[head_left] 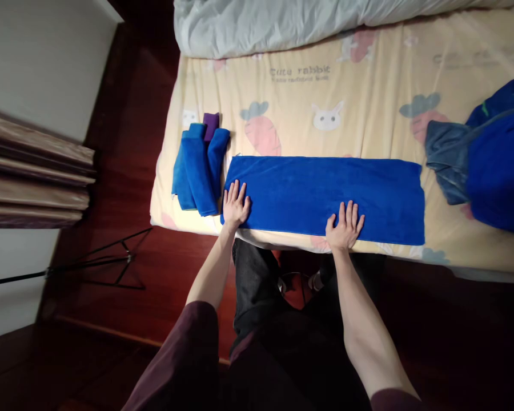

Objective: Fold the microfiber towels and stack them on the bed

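A blue towel (pixel 300 191) lies as a long flat strip along the near edge of the bed, its long side running left to right. My left hand (pixel 236 205) rests palm down on its left end, fingers spread. Right of the towel's middle, my right hand (pixel 344 227) also lies flat near the front edge, fingers apart. Neither hand grips the cloth. Just left of the towel sit several rolled blue towels (pixel 200 171), with a purple roll (pixel 211 127) partly hidden behind them.
A loose heap of blue and grey-blue cloths (pixel 497 160) is on the right of the bed sheet (pixel 368 131), which has carrot and rabbit prints. A pale quilt (pixel 257 31) lies along the far side. On the left floor stands a black tripod (pixel 128 258), below a curtain (pixel 34 171).
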A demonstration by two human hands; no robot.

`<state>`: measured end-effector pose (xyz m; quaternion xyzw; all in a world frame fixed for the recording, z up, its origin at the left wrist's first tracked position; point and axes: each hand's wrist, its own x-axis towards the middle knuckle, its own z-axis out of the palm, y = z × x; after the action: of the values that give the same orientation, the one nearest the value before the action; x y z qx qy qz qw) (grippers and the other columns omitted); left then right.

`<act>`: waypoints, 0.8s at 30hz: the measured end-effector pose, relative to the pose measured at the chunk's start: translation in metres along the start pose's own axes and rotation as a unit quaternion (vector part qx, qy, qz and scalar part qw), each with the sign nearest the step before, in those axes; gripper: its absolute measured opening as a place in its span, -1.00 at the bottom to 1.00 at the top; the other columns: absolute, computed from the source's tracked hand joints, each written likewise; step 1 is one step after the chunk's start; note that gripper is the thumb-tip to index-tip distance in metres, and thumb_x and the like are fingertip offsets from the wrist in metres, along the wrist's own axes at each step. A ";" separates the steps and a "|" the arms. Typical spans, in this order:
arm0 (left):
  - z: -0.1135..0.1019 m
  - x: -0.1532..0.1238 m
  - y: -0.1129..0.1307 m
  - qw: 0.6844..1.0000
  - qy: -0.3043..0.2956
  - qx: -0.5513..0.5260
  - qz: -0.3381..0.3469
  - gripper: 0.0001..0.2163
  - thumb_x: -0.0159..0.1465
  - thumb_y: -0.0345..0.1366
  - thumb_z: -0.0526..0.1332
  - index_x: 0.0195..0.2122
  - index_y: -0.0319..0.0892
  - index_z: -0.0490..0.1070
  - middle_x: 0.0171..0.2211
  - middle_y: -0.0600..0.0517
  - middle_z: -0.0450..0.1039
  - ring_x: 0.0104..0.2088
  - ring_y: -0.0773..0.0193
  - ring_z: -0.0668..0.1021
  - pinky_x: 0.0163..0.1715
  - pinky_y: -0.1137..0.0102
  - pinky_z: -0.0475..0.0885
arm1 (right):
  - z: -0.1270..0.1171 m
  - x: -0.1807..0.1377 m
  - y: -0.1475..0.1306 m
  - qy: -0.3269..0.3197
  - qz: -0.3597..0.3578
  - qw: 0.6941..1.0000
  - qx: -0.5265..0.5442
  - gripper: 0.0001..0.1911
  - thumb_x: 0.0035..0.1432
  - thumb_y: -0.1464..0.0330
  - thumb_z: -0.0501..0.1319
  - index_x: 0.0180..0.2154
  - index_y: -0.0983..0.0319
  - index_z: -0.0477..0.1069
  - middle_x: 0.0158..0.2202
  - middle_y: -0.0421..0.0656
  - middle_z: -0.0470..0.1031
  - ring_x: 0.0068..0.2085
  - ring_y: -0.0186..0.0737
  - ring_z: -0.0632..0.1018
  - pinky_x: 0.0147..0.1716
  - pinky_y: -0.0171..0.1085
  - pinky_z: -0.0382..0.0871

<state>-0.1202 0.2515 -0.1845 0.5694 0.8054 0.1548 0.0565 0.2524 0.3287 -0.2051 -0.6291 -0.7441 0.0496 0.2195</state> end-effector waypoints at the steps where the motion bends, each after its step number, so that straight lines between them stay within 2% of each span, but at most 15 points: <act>1: -0.001 0.000 -0.005 1.000 -0.001 -0.005 -0.001 -0.43 0.48 -0.08 -0.07 0.47 -0.14 0.09 0.53 -0.01 -0.12 0.52 0.06 -0.03 0.49 -0.03 -0.12 | 0.000 0.000 0.000 0.000 0.000 1.000 0.001 -0.37 0.29 0.37 0.02 0.36 0.30 0.28 0.42 0.09 0.22 0.45 0.08 0.20 0.41 0.28 -0.07; 5: -0.005 0.002 -0.021 1.000 -0.014 -0.022 0.009 -0.41 0.48 -0.08 -0.10 0.47 -0.22 0.08 0.53 -0.04 -0.15 0.52 0.09 -0.08 0.50 0.05 -0.07 | 0.000 0.000 0.001 0.004 -0.003 1.000 0.000 -0.37 0.28 0.37 0.02 0.35 0.30 0.29 0.42 0.08 0.23 0.45 0.07 0.19 0.41 0.27 -0.06; 8: -0.006 0.003 -0.024 1.000 -0.021 -0.014 0.009 -0.41 0.49 -0.10 -0.11 0.47 -0.26 0.07 0.53 -0.09 -0.15 0.52 0.09 -0.09 0.50 0.06 -0.09 | 0.000 -0.001 0.001 0.005 -0.004 1.000 -0.001 -0.37 0.28 0.37 0.02 0.35 0.29 0.29 0.42 0.07 0.22 0.45 0.05 0.19 0.41 0.26 -0.05; 10: -0.006 0.003 -0.016 1.000 -0.016 0.002 -0.009 -0.42 0.48 -0.12 -0.10 0.47 -0.26 0.08 0.53 -0.12 -0.15 0.52 0.05 -0.09 0.50 0.00 -0.13 | -0.001 -0.001 0.002 0.006 -0.001 1.000 0.000 -0.37 0.28 0.37 0.02 0.35 0.29 0.28 0.42 0.06 0.22 0.45 0.04 0.19 0.41 0.25 -0.05; 12: -0.003 0.002 0.003 0.999 -0.003 0.015 -0.034 -0.43 0.48 -0.14 -0.09 0.46 -0.24 0.09 0.53 -0.13 -0.15 0.52 -0.01 -0.12 0.48 -0.10 -0.19 | -0.001 -0.001 0.001 0.003 0.001 1.000 0.002 -0.37 0.28 0.37 0.02 0.36 0.28 0.27 0.43 0.06 0.22 0.46 0.04 0.18 0.41 0.24 -0.05; 14: 0.003 0.001 0.039 0.999 0.003 0.018 -0.029 -0.44 0.48 -0.14 -0.08 0.46 -0.20 0.11 0.53 -0.12 -0.16 0.52 -0.04 -0.16 0.47 -0.17 -0.21 | -0.001 -0.001 0.001 0.000 0.001 1.000 0.004 -0.37 0.29 0.37 0.02 0.37 0.28 0.26 0.43 0.05 0.21 0.46 0.03 0.18 0.42 0.24 -0.05; 15: 0.007 0.001 0.064 1.000 -0.006 0.013 -0.001 -0.44 0.48 -0.13 -0.07 0.46 -0.19 0.11 0.53 -0.11 -0.17 0.52 -0.04 -0.18 0.46 -0.19 -0.20 | -0.002 -0.001 0.000 -0.003 0.002 1.000 0.004 -0.37 0.29 0.37 0.02 0.37 0.28 0.26 0.43 0.05 0.21 0.46 0.03 0.18 0.42 0.24 -0.06; 17: 0.017 0.000 0.123 0.994 -0.044 -0.011 0.099 -0.45 0.49 -0.10 -0.09 0.46 -0.15 0.12 0.53 -0.08 -0.18 0.52 0.02 -0.19 0.47 -0.14 -0.17 | -0.002 -0.001 0.000 -0.007 0.006 1.000 0.005 -0.37 0.30 0.37 0.01 0.37 0.28 0.25 0.43 0.06 0.21 0.46 0.04 0.18 0.41 0.25 -0.07; 19: 0.029 0.003 0.188 0.974 -0.080 -0.041 0.209 -0.45 0.50 -0.08 -0.12 0.46 -0.12 0.13 0.53 -0.06 -0.18 0.52 0.07 -0.19 0.49 -0.06 -0.14 | -0.003 -0.001 0.001 -0.012 0.010 1.000 0.008 -0.38 0.30 0.37 0.01 0.37 0.28 0.26 0.43 0.07 0.21 0.46 0.05 0.18 0.41 0.26 -0.08; 21: 0.043 0.010 0.248 0.951 -0.098 -0.062 0.287 -0.44 0.49 -0.05 -0.11 0.46 -0.09 0.12 0.53 -0.03 -0.18 0.52 0.11 -0.18 0.50 -0.02 -0.14 | -0.002 -0.001 0.003 -0.023 0.007 1.000 0.011 -0.38 0.30 0.35 0.03 0.36 0.26 0.27 0.41 0.06 0.24 0.45 0.04 0.19 0.42 0.23 -0.08; 23: 0.056 0.020 0.290 0.942 -0.101 -0.067 0.313 -0.45 0.49 -0.08 -0.11 0.46 -0.08 0.12 0.54 -0.01 -0.17 0.52 0.13 -0.16 0.51 0.05 -0.15 | -0.002 -0.001 0.005 -0.030 0.004 0.999 0.012 -0.37 0.27 0.32 0.07 0.35 0.25 0.28 0.38 0.06 0.30 0.44 0.02 0.21 0.43 0.19 -0.07; 24: 0.063 0.026 0.302 0.942 -0.100 -0.064 0.313 -0.46 0.49 -0.10 -0.10 0.46 -0.08 0.13 0.54 -0.01 -0.17 0.52 0.13 -0.15 0.51 0.07 -0.15 | -0.002 -0.001 0.006 -0.028 0.003 1.000 0.012 -0.36 0.26 0.30 0.09 0.35 0.27 0.28 0.36 0.07 0.32 0.44 0.03 0.22 0.43 0.18 -0.07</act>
<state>0.1593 0.3792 -0.1471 0.8004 0.5652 0.1580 0.1223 0.2585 0.3288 -0.2059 -0.6267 -0.7476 0.0771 0.2058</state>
